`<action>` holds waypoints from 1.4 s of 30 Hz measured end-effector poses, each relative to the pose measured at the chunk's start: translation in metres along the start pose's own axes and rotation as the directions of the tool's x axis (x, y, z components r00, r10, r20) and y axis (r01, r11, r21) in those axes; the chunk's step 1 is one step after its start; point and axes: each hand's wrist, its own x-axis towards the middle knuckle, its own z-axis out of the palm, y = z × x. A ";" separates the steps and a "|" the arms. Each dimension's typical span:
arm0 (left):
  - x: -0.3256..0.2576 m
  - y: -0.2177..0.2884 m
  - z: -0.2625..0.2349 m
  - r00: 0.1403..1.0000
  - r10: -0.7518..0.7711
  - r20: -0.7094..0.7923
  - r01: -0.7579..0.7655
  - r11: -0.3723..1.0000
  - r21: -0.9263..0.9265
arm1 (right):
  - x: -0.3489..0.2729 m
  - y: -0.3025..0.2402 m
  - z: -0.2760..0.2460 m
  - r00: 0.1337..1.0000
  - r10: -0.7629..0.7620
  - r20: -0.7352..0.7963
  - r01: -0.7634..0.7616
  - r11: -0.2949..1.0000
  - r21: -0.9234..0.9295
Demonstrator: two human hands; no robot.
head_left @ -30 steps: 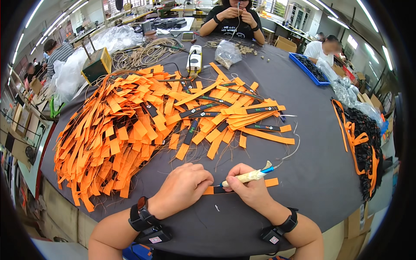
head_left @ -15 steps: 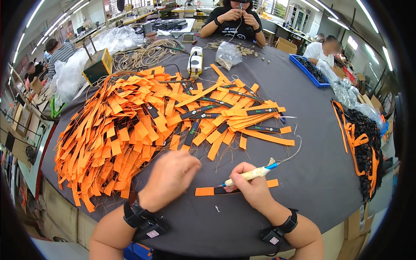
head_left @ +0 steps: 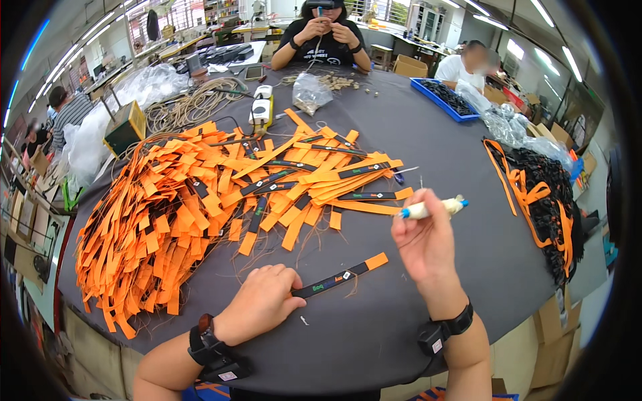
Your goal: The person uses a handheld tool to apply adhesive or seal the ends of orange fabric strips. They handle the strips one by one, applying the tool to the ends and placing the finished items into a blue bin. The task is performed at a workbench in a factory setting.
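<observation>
My left hand (head_left: 261,301) is closed on the left end of a black and orange webbing strap (head_left: 334,282). The strap slants up to the right, its black printed middle and orange far end showing; a loose thread trails beside it. Raised right of the strap, my right hand (head_left: 428,244) grips a pen-like tool (head_left: 418,210) with a cream wrapped body and blue ends. The tool is apart from the strap. Ahead of both hands, a spread of similar straps (head_left: 348,190) lies on the dark table, beside a large orange heap (head_left: 160,220).
Behind the heap stand a green and yellow box (head_left: 126,127), coiled cords (head_left: 190,103) and a white device (head_left: 261,110). A clear bag (head_left: 311,93) sits farther back. On the right lie a blue tray (head_left: 445,100) and black straps (head_left: 542,194). Another person (head_left: 321,50) works opposite.
My right hand has lifted the tool off the strap and moved up and right. My left hand has come down onto the strap's left end. The strap now slants, and the view has shifted.
</observation>
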 end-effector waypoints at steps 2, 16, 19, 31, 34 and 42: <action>0.002 0.003 -0.004 0.999 -0.028 0.017 0.028 0.999 -0.026 | 0.001 -0.018 0.005 0.999 -0.053 0.000 0.053 0.999 0.011; -0.107 0.022 -0.070 0.772 -0.474 -0.423 0.307 0.861 -0.404 | 0.000 -0.012 0.008 0.985 0.165 0.043 -0.163 0.986 -0.044; -0.178 0.016 -0.067 0.679 -0.584 -0.445 0.252 0.754 -0.606 | -0.009 0.005 0.000 0.930 0.365 0.041 -0.366 0.931 0.012; -0.542 -0.034 0.091 0.165 -0.976 0.142 0.273 -0.093 -0.957 | -0.012 0.033 -0.010 0.903 0.428 0.017 -0.426 0.901 -0.077; -0.568 -0.063 0.154 -0.217 -0.961 -0.172 0.906 -0.133 -0.401 | -0.016 0.025 -0.002 0.902 0.425 0.076 -0.416 0.902 -0.112; -0.308 0.036 -0.053 0.848 -0.511 -0.142 0.346 0.736 -0.582 | -0.029 -0.012 0.036 0.899 0.407 0.164 -0.391 0.912 -0.123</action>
